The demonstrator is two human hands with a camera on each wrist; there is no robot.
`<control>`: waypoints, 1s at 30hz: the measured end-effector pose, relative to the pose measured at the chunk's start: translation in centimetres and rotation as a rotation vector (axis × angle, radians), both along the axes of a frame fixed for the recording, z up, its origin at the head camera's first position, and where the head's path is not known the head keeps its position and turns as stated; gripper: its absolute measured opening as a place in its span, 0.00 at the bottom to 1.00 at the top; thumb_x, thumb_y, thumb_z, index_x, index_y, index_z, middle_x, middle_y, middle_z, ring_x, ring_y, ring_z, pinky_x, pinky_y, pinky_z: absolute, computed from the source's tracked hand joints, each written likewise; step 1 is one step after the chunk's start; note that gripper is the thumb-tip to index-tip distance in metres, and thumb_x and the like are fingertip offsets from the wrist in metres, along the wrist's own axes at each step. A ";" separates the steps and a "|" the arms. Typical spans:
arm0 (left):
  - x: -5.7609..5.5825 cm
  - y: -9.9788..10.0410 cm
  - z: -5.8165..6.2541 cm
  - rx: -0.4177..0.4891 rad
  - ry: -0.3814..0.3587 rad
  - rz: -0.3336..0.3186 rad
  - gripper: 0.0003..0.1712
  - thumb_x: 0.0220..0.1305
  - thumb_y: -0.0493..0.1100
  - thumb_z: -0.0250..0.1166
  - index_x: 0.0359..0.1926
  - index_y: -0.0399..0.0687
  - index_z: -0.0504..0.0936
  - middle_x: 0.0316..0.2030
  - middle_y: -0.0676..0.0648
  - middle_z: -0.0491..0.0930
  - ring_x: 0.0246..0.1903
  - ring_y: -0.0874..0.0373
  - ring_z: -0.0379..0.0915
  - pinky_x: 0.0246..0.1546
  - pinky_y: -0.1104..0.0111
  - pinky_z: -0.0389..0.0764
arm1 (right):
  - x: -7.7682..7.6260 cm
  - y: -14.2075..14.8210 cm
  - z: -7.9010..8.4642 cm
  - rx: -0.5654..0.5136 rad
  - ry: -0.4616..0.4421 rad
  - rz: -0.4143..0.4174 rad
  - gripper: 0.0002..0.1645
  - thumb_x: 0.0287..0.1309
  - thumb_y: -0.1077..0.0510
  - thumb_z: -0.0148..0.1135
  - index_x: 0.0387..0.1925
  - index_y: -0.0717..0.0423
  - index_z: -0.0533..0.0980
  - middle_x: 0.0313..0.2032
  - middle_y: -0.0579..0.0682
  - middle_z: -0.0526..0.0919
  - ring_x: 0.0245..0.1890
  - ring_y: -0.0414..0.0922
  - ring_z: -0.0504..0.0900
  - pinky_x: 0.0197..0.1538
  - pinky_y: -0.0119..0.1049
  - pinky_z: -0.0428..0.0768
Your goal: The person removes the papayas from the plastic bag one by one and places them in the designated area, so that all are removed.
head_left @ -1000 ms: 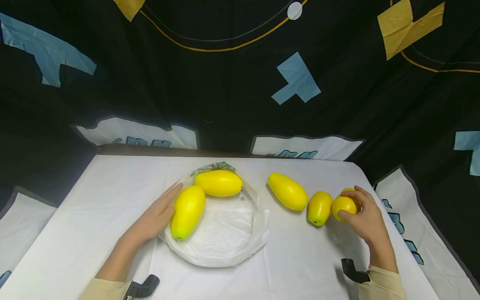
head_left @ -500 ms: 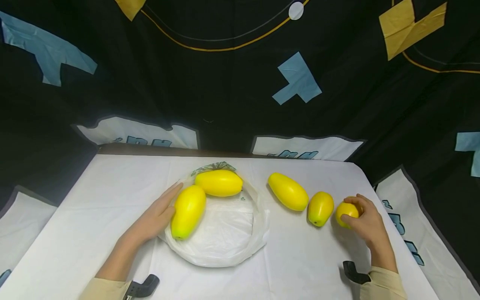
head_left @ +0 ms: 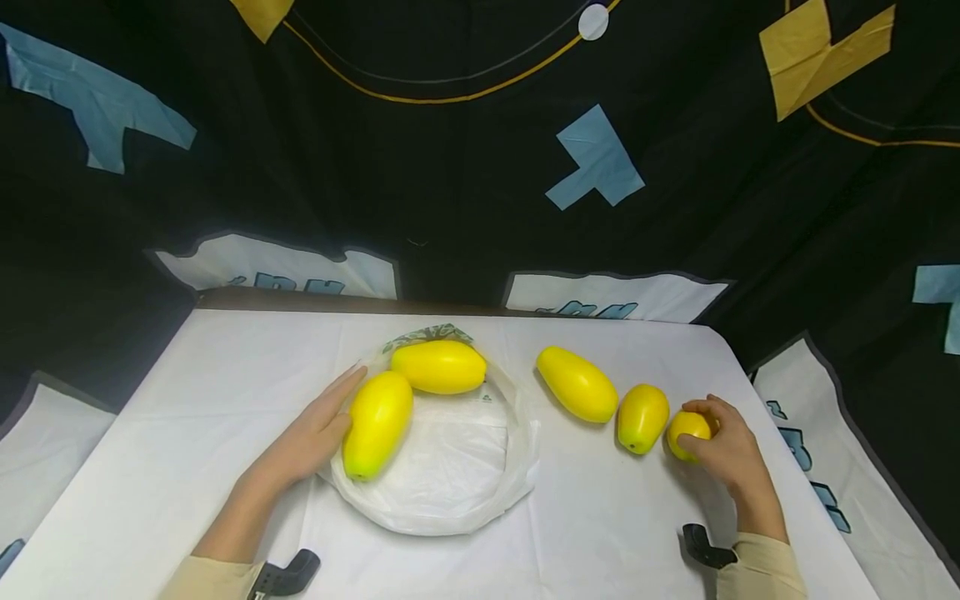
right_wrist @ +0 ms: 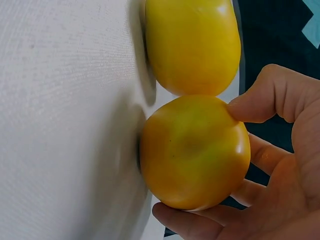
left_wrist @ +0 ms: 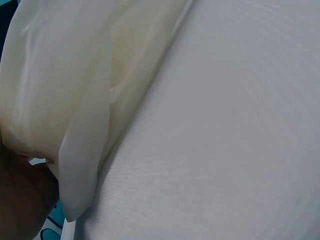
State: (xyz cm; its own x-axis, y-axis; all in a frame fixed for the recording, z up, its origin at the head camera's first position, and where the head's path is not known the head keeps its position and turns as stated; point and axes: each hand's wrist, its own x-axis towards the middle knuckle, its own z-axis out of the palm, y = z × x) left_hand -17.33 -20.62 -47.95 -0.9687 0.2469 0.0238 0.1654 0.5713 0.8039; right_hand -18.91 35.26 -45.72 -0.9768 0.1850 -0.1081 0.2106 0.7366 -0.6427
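Observation:
My right hand [head_left: 729, 446] grips a small rounded yellow fruit [right_wrist: 192, 152] between thumb and fingers, low over the cloth at the table's right. Close to its left is another smooth yellow fruit [head_left: 642, 418], with a greenish lower end. A longer yellow fruit [head_left: 576, 384] lies beyond that one. My left hand [head_left: 315, 433] rests at the left rim of a white plastic bag [head_left: 450, 521], fingers straight, thumb beside an upright-lying yellow fruit [head_left: 377, 425]. A further yellow fruit [head_left: 438, 367] lies across the bag's far side. In the left wrist view, folds of the bag [left_wrist: 85, 90] hide most of the hand.
A white cloth [head_left: 585, 517] covers the table, whose brown far edge [head_left: 360, 305] meets a black patterned curtain [head_left: 465, 192]. The bag is spread into a ring with a green print at its far rim. Black wrist mounts [head_left: 288, 575] sit at both cuffs.
My right hand has drawn its fruit slightly toward me, then a little left, close beside the neighbouring fruit. The left hand, bag and other fruits stay in place.

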 end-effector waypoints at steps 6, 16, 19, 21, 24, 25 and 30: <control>0.1 0.0 0.2 -0.008 0.004 -0.003 0.34 0.73 0.37 0.44 0.77 0.50 0.49 0.76 0.45 0.43 0.74 0.43 0.37 0.70 0.42 0.44 | 0.0 0.0 0.1 -0.025 -0.028 0.008 0.35 0.50 0.61 0.66 0.62 0.63 0.68 0.74 0.67 0.42 0.70 0.72 0.46 0.64 0.68 0.58; 0.1 0.0 0.0 -0.018 0.006 -0.002 0.33 0.73 0.38 0.43 0.77 0.50 0.49 0.76 0.45 0.43 0.74 0.43 0.37 0.70 0.43 0.44 | 0.2 -0.4 0.5 -0.035 -0.034 -0.006 0.35 0.54 0.57 0.65 0.62 0.64 0.68 0.74 0.66 0.41 0.71 0.70 0.43 0.65 0.69 0.55; 0.1 0.0 0.0 -0.014 0.011 -0.005 0.33 0.74 0.38 0.43 0.77 0.50 0.49 0.76 0.45 0.43 0.74 0.43 0.37 0.70 0.43 0.44 | 0.3 -0.7 1.0 0.007 0.004 -0.036 0.35 0.56 0.54 0.64 0.63 0.62 0.68 0.75 0.64 0.45 0.71 0.69 0.45 0.65 0.71 0.54; 0.1 0.0 0.1 -0.012 0.012 -0.007 0.33 0.74 0.38 0.43 0.77 0.50 0.49 0.76 0.45 0.43 0.74 0.43 0.37 0.71 0.43 0.44 | 0.3 -0.9 1.4 0.027 0.044 -0.067 0.36 0.57 0.51 0.64 0.64 0.60 0.68 0.74 0.63 0.49 0.71 0.68 0.48 0.64 0.70 0.56; 0.1 0.0 0.1 -0.008 0.013 -0.010 0.33 0.74 0.38 0.43 0.77 0.49 0.49 0.76 0.45 0.43 0.74 0.43 0.37 0.71 0.43 0.44 | 0.3 -1.5 2.1 0.016 0.109 -0.116 0.38 0.57 0.49 0.64 0.67 0.56 0.66 0.73 0.61 0.55 0.69 0.66 0.55 0.63 0.69 0.60; 0.1 0.0 0.2 -0.008 0.013 -0.010 0.33 0.74 0.37 0.43 0.77 0.49 0.49 0.76 0.44 0.43 0.74 0.43 0.37 0.71 0.43 0.44 | 0.3 -1.7 2.3 0.006 0.135 -0.125 0.39 0.57 0.49 0.65 0.67 0.55 0.66 0.72 0.60 0.56 0.69 0.65 0.57 0.63 0.68 0.62; 0.1 0.0 0.2 -0.008 0.007 -0.007 0.33 0.74 0.38 0.43 0.77 0.49 0.49 0.76 0.44 0.43 0.74 0.43 0.37 0.71 0.43 0.44 | 0.4 -3.0 3.1 -0.043 0.234 -0.132 0.41 0.55 0.48 0.68 0.68 0.52 0.66 0.70 0.57 0.62 0.65 0.62 0.64 0.64 0.62 0.65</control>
State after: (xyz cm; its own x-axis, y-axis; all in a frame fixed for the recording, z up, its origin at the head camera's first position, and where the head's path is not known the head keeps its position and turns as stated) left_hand -17.20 -20.59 -47.73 -0.9667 0.2543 0.0287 0.1753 0.5763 0.7982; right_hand -18.55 32.29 -42.65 -0.9440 0.3121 0.1073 0.1448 0.6839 -0.7151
